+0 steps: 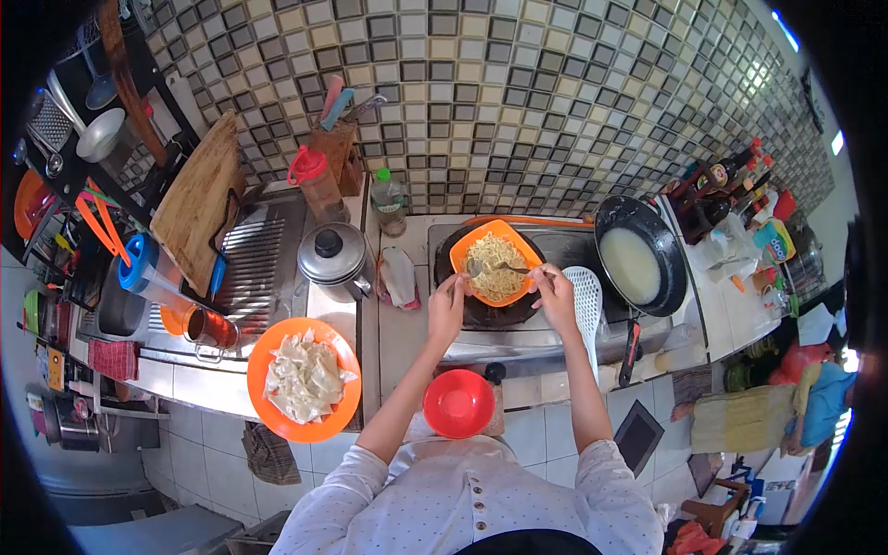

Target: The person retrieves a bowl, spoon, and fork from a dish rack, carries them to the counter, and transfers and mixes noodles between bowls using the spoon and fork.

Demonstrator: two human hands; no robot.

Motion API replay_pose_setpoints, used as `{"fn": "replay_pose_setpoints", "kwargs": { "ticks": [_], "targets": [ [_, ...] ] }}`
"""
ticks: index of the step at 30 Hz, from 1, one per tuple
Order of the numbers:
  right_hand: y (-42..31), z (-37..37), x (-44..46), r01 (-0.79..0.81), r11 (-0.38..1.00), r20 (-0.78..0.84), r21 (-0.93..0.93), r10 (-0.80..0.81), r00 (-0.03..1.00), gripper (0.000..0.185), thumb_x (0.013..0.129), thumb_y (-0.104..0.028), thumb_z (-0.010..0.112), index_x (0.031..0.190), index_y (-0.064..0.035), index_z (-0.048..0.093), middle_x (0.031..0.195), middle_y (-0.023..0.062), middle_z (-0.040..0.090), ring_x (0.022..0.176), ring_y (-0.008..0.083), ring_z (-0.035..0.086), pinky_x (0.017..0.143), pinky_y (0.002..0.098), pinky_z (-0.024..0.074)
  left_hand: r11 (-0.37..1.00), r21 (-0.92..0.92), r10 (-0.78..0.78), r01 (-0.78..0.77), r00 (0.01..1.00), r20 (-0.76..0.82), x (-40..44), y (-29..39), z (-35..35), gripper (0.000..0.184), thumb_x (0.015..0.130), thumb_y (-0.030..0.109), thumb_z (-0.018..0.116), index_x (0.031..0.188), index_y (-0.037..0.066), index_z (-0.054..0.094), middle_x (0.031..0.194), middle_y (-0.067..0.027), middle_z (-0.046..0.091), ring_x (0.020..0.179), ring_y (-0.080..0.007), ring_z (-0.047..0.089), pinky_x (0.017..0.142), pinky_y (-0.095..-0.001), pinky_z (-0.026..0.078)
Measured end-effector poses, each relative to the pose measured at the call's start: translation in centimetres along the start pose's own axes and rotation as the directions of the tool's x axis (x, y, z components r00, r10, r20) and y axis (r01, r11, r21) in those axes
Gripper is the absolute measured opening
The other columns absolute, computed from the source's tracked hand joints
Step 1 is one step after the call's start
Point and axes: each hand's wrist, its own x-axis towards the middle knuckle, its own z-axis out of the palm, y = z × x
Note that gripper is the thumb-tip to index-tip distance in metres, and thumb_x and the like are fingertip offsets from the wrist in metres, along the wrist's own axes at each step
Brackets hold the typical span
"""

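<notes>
An orange bowl (532, 248) of noodles (497, 252) stands over the left part of the stove. My left hand (447, 313) is closed at the bowl's left edge, on what looks like a spoon (474, 267) whose head rests on the noodles. From the right, my right hand (555, 298) grips the handle of a dark metal utensil (511, 267), apparently a fork, its tip in the noodles. A white slotted turner (586, 305) lies just beside my right hand. Near my body sits a red bowl (459, 403).
A black pan (680, 250) with pale liquid occupies the right burner. To the left are an orange plate (351, 375) of pale pieces, a lidded metal pot (335, 264) and a green-capped bottle (388, 203). Another person (740, 421) is at the far right.
</notes>
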Motion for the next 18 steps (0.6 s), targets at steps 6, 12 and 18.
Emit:
{"fn": "replay_pose_setpoints", "kwargs": {
  "ticks": [6, 12, 18],
  "targets": [
    [-1.5, -0.1, 0.2, 0.187, 0.94, 0.104, -0.285, -0.163, 0.981, 0.021, 0.086, -0.019, 0.045, 0.095, -0.0049, 0.057, 0.072, 0.0039, 0.057, 0.053, 0.0069, 0.051, 0.041, 0.0192, 0.0399, 1.0, -0.008, 0.002, -0.002, 0.999, 0.035, 0.1, -0.5, -0.3, 0.027, 0.089, 0.02, 0.04, 0.096, 0.0, 0.057, 0.065, -0.0087, 0.058, 0.059, -0.0158, 0.055, 0.056, -0.0275, 0.042],
    [-2.2, 0.3, 0.7, -0.017, 0.988, 0.182, -0.153, 0.045, 0.982, 0.022, 0.085, -0.018, 0.045, 0.092, -0.0022, 0.058, 0.062, 0.0046, 0.057, 0.044, 0.0088, 0.049, 0.042, 0.0217, 0.0392, 0.999, -0.033, -0.026, 0.028, 0.998, 0.062, -0.1, -0.1, -0.3, 0.031, 0.09, 0.023, 0.039, 0.098, 0.0, 0.057, 0.065, -0.0027, 0.055, 0.058, -0.0077, 0.045, 0.055, -0.0226, 0.039],
    [-0.3, 1.1, 1.2, 0.153, 0.936, 0.072, -0.316, -0.137, 0.988, 0.021, 0.085, -0.019, 0.045, 0.089, -0.0022, 0.057, 0.06, 0.0073, 0.057, 0.048, 0.0145, 0.053, 0.048, 0.0272, 0.0425, 0.997, -0.069, -0.023, 0.029, 0.996, 0.088, -0.2, -0.6, -0.5, 0.03, 0.089, 0.022, 0.039, 0.099, 0.0, 0.057, 0.065, -0.0028, 0.055, 0.061, -0.0074, 0.048, 0.056, -0.0222, 0.041]
  ]
}}
